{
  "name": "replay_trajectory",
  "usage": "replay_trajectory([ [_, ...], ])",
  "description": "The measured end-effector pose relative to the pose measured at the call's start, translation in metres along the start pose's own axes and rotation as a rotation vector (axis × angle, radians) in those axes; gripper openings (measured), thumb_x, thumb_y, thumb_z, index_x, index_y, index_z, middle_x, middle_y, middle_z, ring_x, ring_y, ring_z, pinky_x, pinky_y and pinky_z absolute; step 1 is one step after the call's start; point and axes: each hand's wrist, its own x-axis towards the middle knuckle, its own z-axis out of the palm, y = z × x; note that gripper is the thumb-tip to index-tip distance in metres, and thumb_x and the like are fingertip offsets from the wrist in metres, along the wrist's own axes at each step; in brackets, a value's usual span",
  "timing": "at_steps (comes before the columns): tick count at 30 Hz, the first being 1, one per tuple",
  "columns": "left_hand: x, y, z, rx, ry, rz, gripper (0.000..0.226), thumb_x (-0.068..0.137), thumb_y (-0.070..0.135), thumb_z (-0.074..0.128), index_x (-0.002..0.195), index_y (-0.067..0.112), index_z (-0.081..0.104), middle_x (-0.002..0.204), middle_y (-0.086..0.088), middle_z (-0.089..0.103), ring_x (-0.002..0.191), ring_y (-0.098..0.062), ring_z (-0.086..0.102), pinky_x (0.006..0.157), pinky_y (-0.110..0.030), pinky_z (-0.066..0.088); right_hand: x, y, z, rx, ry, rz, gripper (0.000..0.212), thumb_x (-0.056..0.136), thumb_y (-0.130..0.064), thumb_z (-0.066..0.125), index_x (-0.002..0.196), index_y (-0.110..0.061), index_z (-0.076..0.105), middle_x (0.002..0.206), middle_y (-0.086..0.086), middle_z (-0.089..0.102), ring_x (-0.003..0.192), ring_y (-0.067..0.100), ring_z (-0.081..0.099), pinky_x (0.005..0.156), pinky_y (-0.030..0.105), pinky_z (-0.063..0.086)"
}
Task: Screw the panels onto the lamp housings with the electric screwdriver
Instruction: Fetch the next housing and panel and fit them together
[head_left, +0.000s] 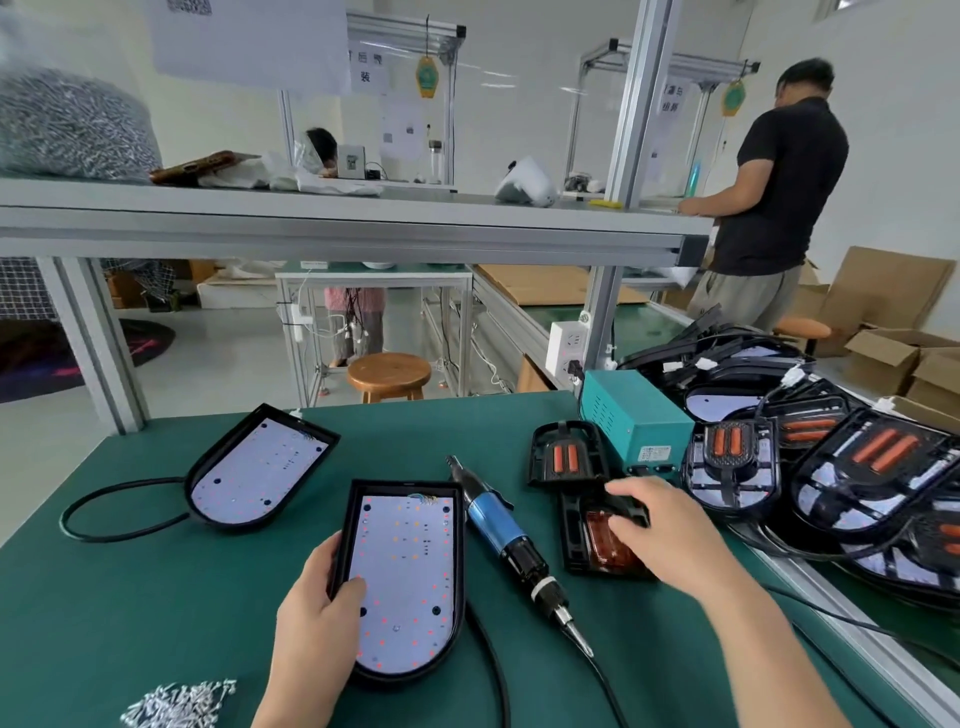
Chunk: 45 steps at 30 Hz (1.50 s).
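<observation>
A heap of small silver screws (176, 704) lies on the green table (156, 597) at the near left corner. Just beyond it, the left hand (317, 613) grips the near lamp housing (460, 561) by its left edge: the fingers curl under the black rim and the thumb presses down on the white board (405, 582) set inside it. The housing lies flat, rounded end toward the person, and a black cable runs out from beneath its right side.

Just beside the housing on the right, the electric screwdriver (511, 540) lies on the table, untouched, with its bit pointing back toward the person and its blue barrel farther out.

To the right of the tool, the right hand (670, 535) rests on a black panel (576, 540) with an orange insert. Its fingers are loosely spread over the top, not closed round it. A second black panel (566, 457) with two orange cells sits just behind.

Farther out on the left, a second lamp housing (260, 473) lies at an angle, with a cable looped beside it. On the right stands a teal box (631, 415), and next to it is a stack of more housings (857, 467).

Beyond the table are a wooden stool (388, 375) and a person in a black shirt (774, 192), standing.
</observation>
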Motion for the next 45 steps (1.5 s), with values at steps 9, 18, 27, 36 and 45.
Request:
replay_trajectory([
  [9,0.001,-0.003,0.000,-0.099,-0.007,0.051,0.028,0.099,0.018,0.054,0.121,0.033,0.063,0.104,0.012,0.070,0.095,-0.001,0.061,0.078,-0.024,0.044,-0.014,0.032,0.029,-0.155,-0.138,0.000,0.069,0.089,0.008,0.049,0.148,-0.028,0.045,0.162,-0.012,0.026,0.147,0.014,0.027,0.117,0.024,0.021],
  [18,0.004,-0.006,0.001,-0.152,-0.001,0.061,0.023,0.103,0.021,0.050,0.117,0.034,0.063,0.107,0.023,0.067,0.104,0.008,0.057,0.086,-0.024,0.041,-0.034,0.041,0.021,-0.170,-0.070,-0.090,0.053,0.087,0.010,0.052,0.118,-0.032,0.060,0.133,-0.023,0.047,0.124,0.005,0.048,0.090,0.013,0.033],
  [27,0.002,-0.001,0.001,-0.137,0.008,0.055,0.027,0.102,0.023,0.049,0.094,0.045,0.063,0.090,0.032,0.068,0.089,0.013,0.059,0.077,-0.016,0.042,-0.045,0.036,0.014,-0.086,0.303,-0.214,0.030,0.084,0.000,0.076,0.104,-0.021,0.071,0.110,-0.015,0.067,0.102,0.011,0.058,0.089,0.029,0.043],
  [36,0.000,0.000,0.002,-0.162,0.006,0.056,0.030,0.105,0.026,0.044,0.094,0.046,0.064,0.096,0.037,0.067,0.093,0.017,0.058,0.081,-0.018,0.041,-0.038,-0.006,-0.029,0.093,0.714,-0.349,0.017,0.094,0.000,0.063,0.107,-0.006,0.072,0.099,0.003,0.067,0.092,0.020,0.061,0.084,0.024,0.048],
  [45,0.000,-0.002,0.001,-0.202,-0.004,0.060,0.034,0.105,0.022,0.043,0.096,0.039,0.070,0.099,0.027,0.071,0.095,0.012,0.061,0.086,-0.022,0.044,-0.007,-0.101,0.015,1.052,0.388,-0.067,0.016,0.099,-0.013,0.062,0.099,-0.023,0.075,0.095,-0.003,0.074,0.085,0.006,0.066,0.077,0.028,0.052],
])
